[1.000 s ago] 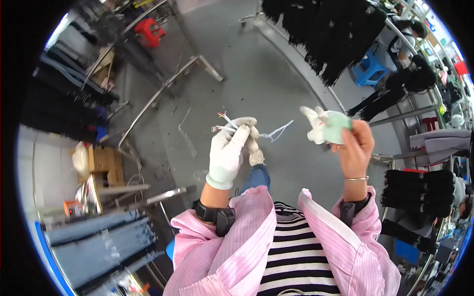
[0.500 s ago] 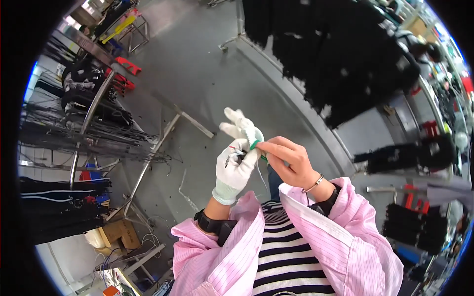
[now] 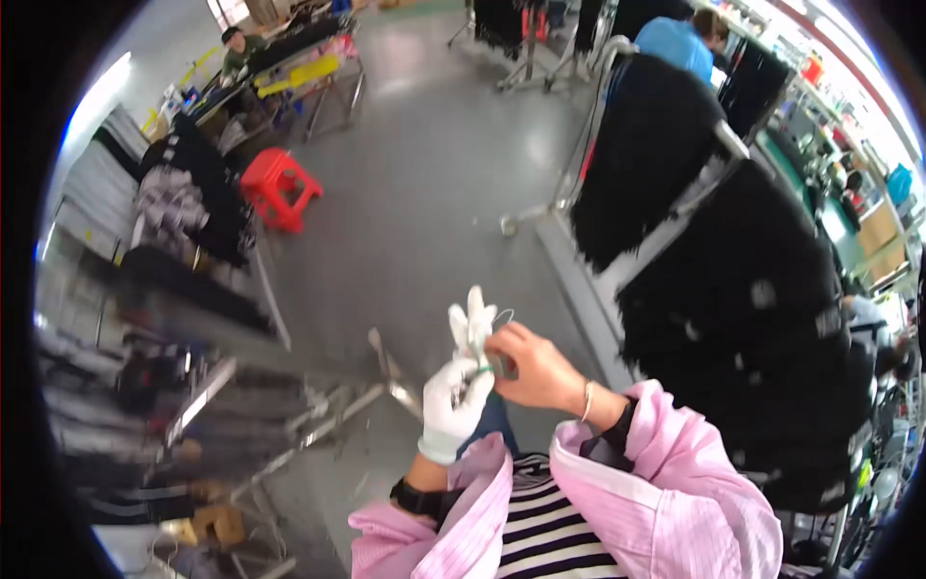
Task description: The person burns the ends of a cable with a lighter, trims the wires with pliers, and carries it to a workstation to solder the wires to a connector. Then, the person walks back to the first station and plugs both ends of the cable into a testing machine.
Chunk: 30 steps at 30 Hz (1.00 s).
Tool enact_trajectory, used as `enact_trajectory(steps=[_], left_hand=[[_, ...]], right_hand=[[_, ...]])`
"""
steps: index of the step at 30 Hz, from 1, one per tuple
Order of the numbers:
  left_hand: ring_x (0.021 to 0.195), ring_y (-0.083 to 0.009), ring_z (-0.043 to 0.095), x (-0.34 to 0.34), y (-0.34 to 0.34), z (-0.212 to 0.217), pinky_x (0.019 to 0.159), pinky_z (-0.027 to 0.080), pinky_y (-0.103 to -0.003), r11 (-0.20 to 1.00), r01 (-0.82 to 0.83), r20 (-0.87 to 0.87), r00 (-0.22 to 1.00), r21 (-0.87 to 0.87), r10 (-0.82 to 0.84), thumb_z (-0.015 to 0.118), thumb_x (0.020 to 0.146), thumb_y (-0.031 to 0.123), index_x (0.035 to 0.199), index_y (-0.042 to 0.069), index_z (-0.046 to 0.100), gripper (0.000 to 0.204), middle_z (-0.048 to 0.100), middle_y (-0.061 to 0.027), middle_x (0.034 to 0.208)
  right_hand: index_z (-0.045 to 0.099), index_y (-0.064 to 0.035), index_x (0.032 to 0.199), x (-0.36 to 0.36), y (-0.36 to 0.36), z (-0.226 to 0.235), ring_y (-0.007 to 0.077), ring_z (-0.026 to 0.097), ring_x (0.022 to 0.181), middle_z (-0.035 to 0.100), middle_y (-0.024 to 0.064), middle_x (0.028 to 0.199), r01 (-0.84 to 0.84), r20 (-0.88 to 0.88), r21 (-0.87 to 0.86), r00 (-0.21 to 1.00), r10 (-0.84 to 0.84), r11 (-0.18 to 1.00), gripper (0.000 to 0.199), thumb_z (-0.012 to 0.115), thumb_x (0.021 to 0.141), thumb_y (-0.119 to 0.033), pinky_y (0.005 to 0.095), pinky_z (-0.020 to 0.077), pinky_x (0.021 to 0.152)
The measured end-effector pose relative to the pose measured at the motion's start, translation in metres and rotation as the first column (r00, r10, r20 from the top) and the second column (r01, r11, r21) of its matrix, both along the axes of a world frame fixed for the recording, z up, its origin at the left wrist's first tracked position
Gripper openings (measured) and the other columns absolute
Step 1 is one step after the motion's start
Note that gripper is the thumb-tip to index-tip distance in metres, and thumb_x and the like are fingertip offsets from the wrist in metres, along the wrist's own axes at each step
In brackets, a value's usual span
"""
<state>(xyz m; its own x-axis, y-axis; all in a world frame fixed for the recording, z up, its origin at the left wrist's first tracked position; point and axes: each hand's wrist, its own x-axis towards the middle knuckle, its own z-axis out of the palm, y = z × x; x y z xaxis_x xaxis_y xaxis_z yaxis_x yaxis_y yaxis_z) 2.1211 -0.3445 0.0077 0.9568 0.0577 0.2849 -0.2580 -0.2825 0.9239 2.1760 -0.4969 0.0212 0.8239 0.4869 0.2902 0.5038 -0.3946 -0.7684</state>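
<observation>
The right hand (image 3: 542, 374), well apart from the left hand (image 3: 451, 405) one second earlier, is now meeting it at the loose white glove (image 3: 473, 326). The glove is pointing its fingers upward instead of leftward. The red stool (image 3: 275, 185) is showing more fully; a person in blue (image 3: 670, 44) is appearing.

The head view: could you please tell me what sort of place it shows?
Probably a garment workshop: dense rows of black cloth items, likely clothes, hang from pale wheeled racks on the right; a long green-topped workbench lies beyond them; and a red plastic stool stands on the grey floor.
</observation>
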Motion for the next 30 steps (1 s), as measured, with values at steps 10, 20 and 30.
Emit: enact_trajectory(steps=[10, 20, 30], left_hand=[[0.055, -0.0076, 0.048, 0.371, 0.103, 0.019, 0.051, 0.04, -0.024, 0.998, -0.009, -0.007, 1.0, 0.058, 0.009, 0.061, 0.079, 0.002, 0.075, -0.001, 0.055, 0.007, 0.054, -0.0031, 0.061], [0.055, -0.0252, 0.056, 0.776, 0.137, 0.033, 0.05, 0.043, -0.033, 0.948, -0.025, 0.306, 0.949, 0.319, -0.077, 0.064, 0.075, 0.003, 0.075, 0.004, 0.054, 0.01, 0.056, -0.0108, 0.064], [0.052, -0.0272, 0.055, 1.121, 0.248, 0.015, 0.046, 0.041, -0.035, 0.978, -0.133, 0.327, 0.942, 0.162, 0.074, 0.066, 0.071, 0.001, 0.078, 0.004, 0.055, 0.013, 0.053, -0.0091, 0.061]], right_hand=[[0.058, -0.0012, 0.082, 0.373, 0.082, -0.005, 0.0325, 0.058, 0.066, 0.058, 0.0144, 0.073, 0.169, 0.125, 0.108, 0.975, -0.182, 0.98, 0.013, 0.056, 0.07, 0.001, 0.036, 0.0476, 0.06], [0.048, -0.0024, 0.122, 0.75, 0.126, 0.011, 0.0127, 0.048, 0.045, 0.052, 0.006, 0.057, -0.099, -0.472, 0.149, 0.867, 0.158, 0.984, 0.038, 0.043, 0.084, -0.003, 0.026, 0.0405, 0.045], [0.055, 0.0015, 0.1, 1.11, 0.231, 0.04, 0.0088, 0.042, 0.043, 0.043, 0.0003, 0.05, 0.231, -0.538, 0.552, 0.832, 0.131, 0.801, 0.019, 0.045, 0.085, -0.003, 0.0222, 0.0338, 0.043]])
